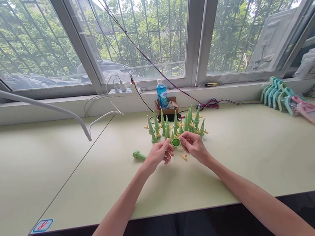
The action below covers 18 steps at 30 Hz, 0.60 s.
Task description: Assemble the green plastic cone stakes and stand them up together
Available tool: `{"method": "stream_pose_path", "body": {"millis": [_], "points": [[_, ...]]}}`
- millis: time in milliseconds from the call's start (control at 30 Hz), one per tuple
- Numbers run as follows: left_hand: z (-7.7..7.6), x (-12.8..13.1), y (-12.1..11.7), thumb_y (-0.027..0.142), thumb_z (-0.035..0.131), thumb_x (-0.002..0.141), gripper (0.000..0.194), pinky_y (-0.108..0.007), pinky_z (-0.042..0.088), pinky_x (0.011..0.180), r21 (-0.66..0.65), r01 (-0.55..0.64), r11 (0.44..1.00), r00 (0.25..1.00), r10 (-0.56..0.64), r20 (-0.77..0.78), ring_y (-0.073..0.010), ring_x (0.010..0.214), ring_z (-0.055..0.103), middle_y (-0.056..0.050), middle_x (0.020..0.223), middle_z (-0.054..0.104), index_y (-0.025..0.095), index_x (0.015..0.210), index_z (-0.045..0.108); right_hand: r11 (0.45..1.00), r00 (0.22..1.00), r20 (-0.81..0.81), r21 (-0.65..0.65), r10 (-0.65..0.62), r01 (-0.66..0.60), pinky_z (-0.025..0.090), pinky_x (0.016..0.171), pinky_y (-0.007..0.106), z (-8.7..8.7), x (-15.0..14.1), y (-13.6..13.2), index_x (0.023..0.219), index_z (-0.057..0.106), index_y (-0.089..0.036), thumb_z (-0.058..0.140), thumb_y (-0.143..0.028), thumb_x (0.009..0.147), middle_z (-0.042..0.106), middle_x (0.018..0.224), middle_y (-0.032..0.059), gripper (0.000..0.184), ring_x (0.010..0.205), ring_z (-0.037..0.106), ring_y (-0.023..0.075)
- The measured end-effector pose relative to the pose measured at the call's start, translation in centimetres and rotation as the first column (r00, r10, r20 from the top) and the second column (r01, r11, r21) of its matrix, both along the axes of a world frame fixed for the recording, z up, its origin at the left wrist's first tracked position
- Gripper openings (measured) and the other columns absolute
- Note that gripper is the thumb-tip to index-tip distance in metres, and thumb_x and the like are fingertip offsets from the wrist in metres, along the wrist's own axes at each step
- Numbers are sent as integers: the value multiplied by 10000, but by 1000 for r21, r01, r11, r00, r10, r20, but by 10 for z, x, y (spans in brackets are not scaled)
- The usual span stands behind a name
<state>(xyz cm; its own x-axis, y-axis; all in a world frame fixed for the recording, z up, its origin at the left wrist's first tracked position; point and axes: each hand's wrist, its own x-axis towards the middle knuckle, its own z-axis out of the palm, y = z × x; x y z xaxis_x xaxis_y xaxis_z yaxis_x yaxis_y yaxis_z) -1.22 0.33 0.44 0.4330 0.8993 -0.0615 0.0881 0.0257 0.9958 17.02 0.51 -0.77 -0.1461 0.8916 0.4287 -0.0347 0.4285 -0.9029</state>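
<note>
My left hand (159,152) pinches a green cone-shaped watering spike (176,142) by its rim, with the round open end turned toward me. Just right of that rim, my right hand (193,145) is closed in a pinch; whatever sits between its fingertips is too small to make out. Below and between the hands lies a small yellow valve piece (184,156). A loose green spike (139,155) rests on its side left of my left hand. Behind the hands stand several green spikes (175,120) with yellow valves on them, points up, partly hidden by my fingers.
A blue-liquid bottle (161,94) stands at a small cardboard box (171,111) near the window. Bundled cables (212,104) lie right of it. Wrapped hangers (277,92) and a pink item (307,109) are at the right. A white tube (57,108) reaches over the left.
</note>
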Motion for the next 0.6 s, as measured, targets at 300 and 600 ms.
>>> {"method": "stream_pose_path", "body": {"millis": [300, 600], "points": [[8, 2, -5, 657, 488, 843, 560, -210, 339, 419, -188, 139, 972, 987, -120, 110, -78, 495, 432, -61, 691, 568, 110, 767, 581, 999, 999, 11, -6, 49, -49, 303, 382, 222, -5, -2, 1, 730, 541, -194, 611, -530, 842, 434, 509, -54, 361, 394, 378, 76], [9, 0, -6, 561, 646, 787, 440, -210, 364, 422, -74, 120, 990, 985, -109, 137, -75, 491, 480, -4, 632, 519, 136, 721, 554, 998, 997, 50, -37, 56, -54, 301, 380, 223, -5, -1, -1, 713, 535, -191, 610, -505, 844, 445, 496, -51, 348, 400, 377, 83]]}}
